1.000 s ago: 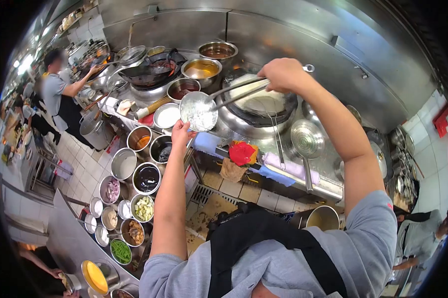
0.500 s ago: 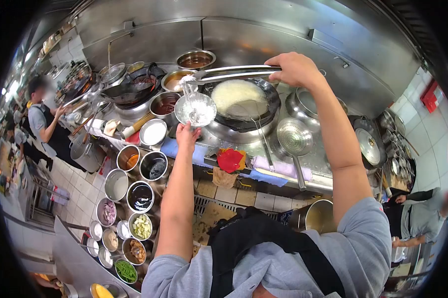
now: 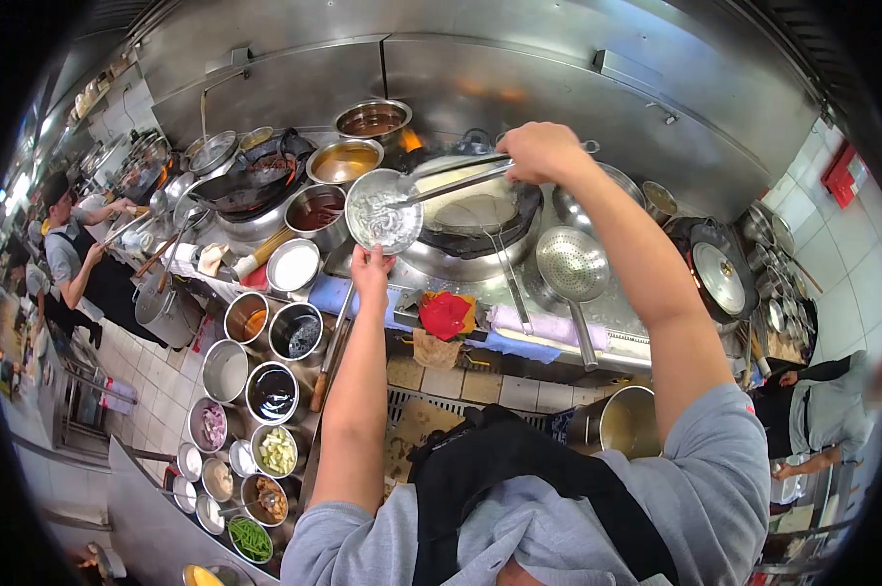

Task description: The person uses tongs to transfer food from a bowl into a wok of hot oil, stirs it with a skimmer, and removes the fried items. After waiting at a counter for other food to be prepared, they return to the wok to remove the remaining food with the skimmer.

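- Metal bowl (image 3: 395,238): lay at eleven o'clock from view centre, holding white paste.
- Left hand (image 3: 371,267): gripped rim at bowl's six o'clock, fingers closed.
- Right hand (image 3: 542,152): clasped tongs (image 3: 461,185), nearly closed, reaching into bowl.
- Wok (image 3: 521,231): sat at bowl's three o'clock.

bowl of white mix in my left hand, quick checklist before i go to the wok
- Left hand gripping the bowl: ok
- Right hand holding the tongs: ok
- White mixture evenly mixed: cannot tell
- Wok free of tools: not ok, the wire skimmer rests in it
- Pale wok contents hot enough: cannot tell
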The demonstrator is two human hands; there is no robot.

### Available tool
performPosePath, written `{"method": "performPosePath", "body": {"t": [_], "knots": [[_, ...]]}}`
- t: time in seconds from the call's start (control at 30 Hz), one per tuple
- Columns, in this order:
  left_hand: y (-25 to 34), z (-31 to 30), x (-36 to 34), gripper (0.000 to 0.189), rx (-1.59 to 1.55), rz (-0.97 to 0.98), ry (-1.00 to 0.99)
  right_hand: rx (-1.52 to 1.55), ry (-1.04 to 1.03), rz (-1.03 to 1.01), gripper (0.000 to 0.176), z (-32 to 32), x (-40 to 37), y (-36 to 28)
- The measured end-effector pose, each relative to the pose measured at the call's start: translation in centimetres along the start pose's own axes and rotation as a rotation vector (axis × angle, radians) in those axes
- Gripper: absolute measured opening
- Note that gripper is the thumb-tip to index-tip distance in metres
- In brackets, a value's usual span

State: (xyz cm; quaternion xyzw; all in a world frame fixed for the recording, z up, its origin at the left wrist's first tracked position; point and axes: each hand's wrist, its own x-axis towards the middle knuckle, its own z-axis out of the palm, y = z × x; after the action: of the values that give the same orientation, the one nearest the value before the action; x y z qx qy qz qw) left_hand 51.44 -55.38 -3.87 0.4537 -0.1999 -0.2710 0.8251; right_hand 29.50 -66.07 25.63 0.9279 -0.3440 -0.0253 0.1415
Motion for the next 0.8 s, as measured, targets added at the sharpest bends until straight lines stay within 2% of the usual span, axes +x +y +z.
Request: {"method": "performPosePath", "body": {"t": [0.13,0.2,0.33,0.47,0.53,0.67,0.8], "knots": [[0.1,0.0,0.0,0.009,-0.041,-0.061,0.008,0.016,-0.012,0.007,0.032,-0.6,0.3,-0.1],[0.7,-0.4,-0.4,0.012,-0.07,-0.201,0.067,0.051,0.035,0.0,0.032,-1.7,-0.3,1.0],[1.1,-1.0,-0.1,0.011,-0.098,-0.275,0.104,0.13,0.068,0.054,0.034,-3.8,-1.4,3.0],[0.7,-2.1,0.7,0.011,-0.129,-0.349,0.121,0.158,0.179,0.112,0.037,-4.6,-1.5,5.9],[0.3,-2.9,0.8,0.018,-0.172,-0.407,0.118,0.164,0.245,0.16,0.037,-4.5,-1.5,7.8],[0.6,-4.8,-0.3,0.017,-0.126,-0.447,0.137,0.158,0.24,0.324,0.039,-4.6,-1.6,10.6],[1.4,-5.8,-1.0,0.017,-0.125,-0.475,0.237,0.145,0.103,0.398,0.038,-3.4,0.1,12.7]]}}
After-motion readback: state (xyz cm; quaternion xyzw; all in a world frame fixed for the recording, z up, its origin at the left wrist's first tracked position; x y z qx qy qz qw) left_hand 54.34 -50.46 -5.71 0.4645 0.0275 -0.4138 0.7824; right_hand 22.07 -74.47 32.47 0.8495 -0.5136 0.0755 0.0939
